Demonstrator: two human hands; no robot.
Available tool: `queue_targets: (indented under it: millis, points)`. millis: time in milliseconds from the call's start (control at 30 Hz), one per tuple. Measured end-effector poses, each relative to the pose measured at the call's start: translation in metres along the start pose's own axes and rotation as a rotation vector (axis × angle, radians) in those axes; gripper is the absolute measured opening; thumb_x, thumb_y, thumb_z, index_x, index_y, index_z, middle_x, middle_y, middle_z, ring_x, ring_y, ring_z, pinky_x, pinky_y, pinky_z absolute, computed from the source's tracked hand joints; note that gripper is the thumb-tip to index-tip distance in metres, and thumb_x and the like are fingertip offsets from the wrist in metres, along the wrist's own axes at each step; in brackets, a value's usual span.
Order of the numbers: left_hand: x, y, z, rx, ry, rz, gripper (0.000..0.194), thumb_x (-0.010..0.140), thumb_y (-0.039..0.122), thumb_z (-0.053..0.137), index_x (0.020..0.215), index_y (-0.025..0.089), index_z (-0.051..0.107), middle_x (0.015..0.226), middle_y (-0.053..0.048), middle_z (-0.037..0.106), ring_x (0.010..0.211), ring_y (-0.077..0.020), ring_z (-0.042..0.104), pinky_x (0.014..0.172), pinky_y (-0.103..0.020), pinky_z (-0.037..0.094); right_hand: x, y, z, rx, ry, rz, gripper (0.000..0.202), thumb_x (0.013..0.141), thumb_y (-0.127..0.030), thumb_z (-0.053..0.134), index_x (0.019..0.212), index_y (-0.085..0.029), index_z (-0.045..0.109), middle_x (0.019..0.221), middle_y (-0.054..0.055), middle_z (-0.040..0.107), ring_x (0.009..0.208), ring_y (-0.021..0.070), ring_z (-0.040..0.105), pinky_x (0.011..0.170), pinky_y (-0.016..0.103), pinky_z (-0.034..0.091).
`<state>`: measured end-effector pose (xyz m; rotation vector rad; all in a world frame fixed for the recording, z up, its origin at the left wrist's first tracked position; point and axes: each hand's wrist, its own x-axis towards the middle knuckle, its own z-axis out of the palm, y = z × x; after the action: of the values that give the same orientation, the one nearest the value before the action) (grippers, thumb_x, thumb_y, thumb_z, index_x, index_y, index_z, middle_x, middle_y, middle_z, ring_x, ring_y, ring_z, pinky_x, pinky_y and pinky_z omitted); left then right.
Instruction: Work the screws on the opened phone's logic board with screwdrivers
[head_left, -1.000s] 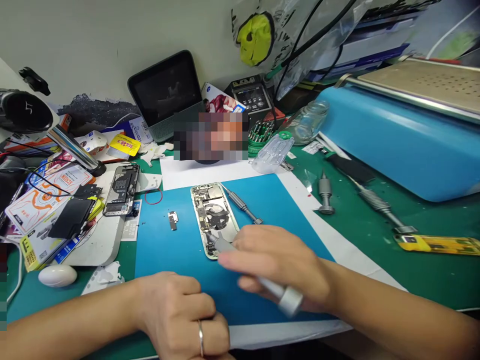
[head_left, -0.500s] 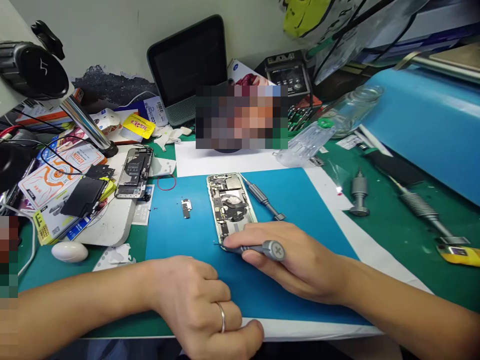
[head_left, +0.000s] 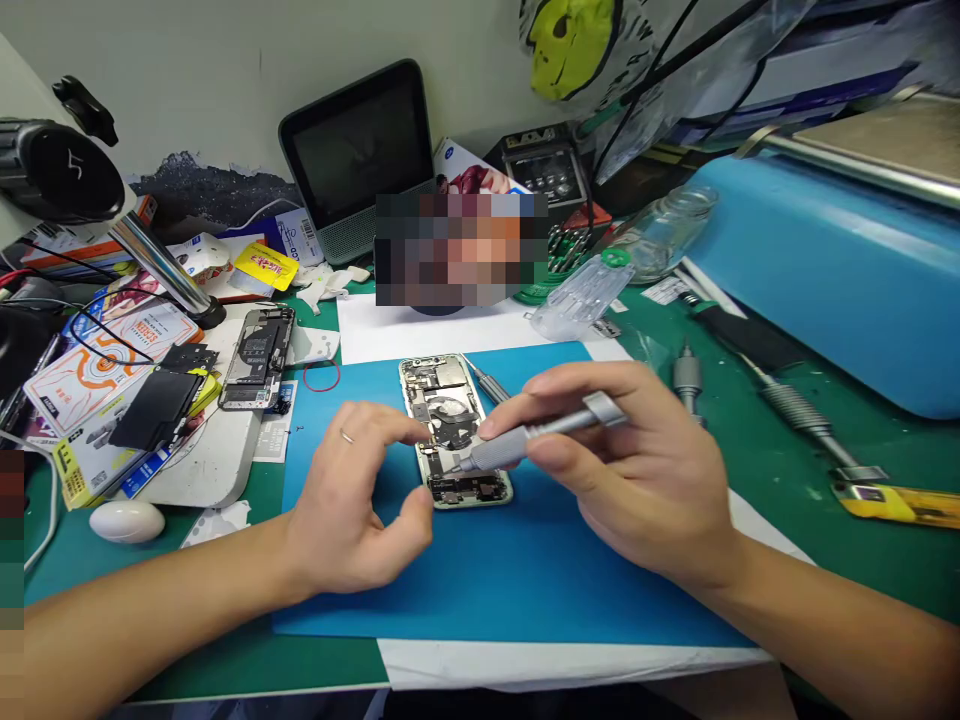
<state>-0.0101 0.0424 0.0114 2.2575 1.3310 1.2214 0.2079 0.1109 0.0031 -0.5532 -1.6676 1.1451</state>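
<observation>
An opened phone [head_left: 448, 402] lies on the blue mat [head_left: 495, 580], its inner parts bare and a dark round patch at its middle. My right hand [head_left: 637, 460] is closed around a grey screwdriver [head_left: 501, 449], whose tip points down-left over the phone's lower part; I cannot tell whether it touches. At the phone's left edge is my left hand [head_left: 360, 500], thumb and index finger spread apart with nothing visible between them. Whether that index fingertip touches the phone is unclear. A second screwdriver [head_left: 491, 386] lies by the phone's upper right, partly hidden by my right hand.
Another opened phone [head_left: 257, 358] rests on a white stand base [head_left: 214, 465] at left, beside boxes and black parts. A red rubber band [head_left: 322, 376] is on the mat's edge. More screwdrivers [head_left: 799, 415], a clear plastic container [head_left: 577, 295] and a glass jar [head_left: 667, 235] stand or lie right.
My left hand has risen from the front edge to the phone and opened from a curl. My right hand has lifted, turning the screwdriver over the phone. The view has shifted slightly.
</observation>
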Motion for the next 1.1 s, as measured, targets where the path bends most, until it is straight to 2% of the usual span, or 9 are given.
queue_targets:
  millis: [67,200,567,1100]
  points:
    - [-0.0003,0.0007,0.0017,0.021,-0.071,-0.021,0.027,0.09,0.017,0.061,0.117,0.017,0.058,0.101,-0.006,0.066,0.094,-0.0209,0.059,0.082,-0.036,0.045,0.0008,0.0,0.0014,0.124,0.074,0.061,0.018,0.096,-0.032,0.072,0.112,-0.031,0.063,0.091,-0.001,0.079,0.075,0.0173,0.077,0.062,0.028,0.065]
    - [-0.0018,-0.0005,0.0036,0.045,-0.121,-0.036,0.019,0.097,0.023,0.066,0.115,0.016,0.066,0.099,-0.005,0.069,0.088,-0.0202,0.062,0.084,-0.037,0.043,0.0035,0.001,0.0022,0.186,0.091,0.105,0.015,0.097,-0.032,0.072,0.109,-0.03,0.063,0.091,-0.001,0.079,0.068,0.0164,0.076,0.06,0.029,0.065]
    - [-0.0021,-0.0049,0.0029,0.02,-0.114,0.018,0.01,0.102,0.018,0.065,0.104,0.014,0.074,0.087,-0.004,0.074,0.077,-0.0167,0.065,0.079,-0.035,0.043,0.0024,0.0005,0.0014,0.126,0.076,0.107,0.017,0.097,-0.03,0.071,0.112,-0.029,0.064,0.09,-0.001,0.08,0.069,0.0152,0.076,0.062,0.027,0.065]
    - [-0.0028,-0.006,0.0037,0.023,-0.098,0.016,0.013,0.103,0.022,0.065,0.105,0.016,0.075,0.086,-0.004,0.077,0.074,-0.0169,0.067,0.074,-0.034,0.044,0.0026,-0.0022,0.0,0.039,0.069,0.085,0.014,0.098,-0.03,0.069,0.111,-0.03,0.063,0.09,0.001,0.079,0.068,0.0174,0.076,0.059,0.029,0.066]
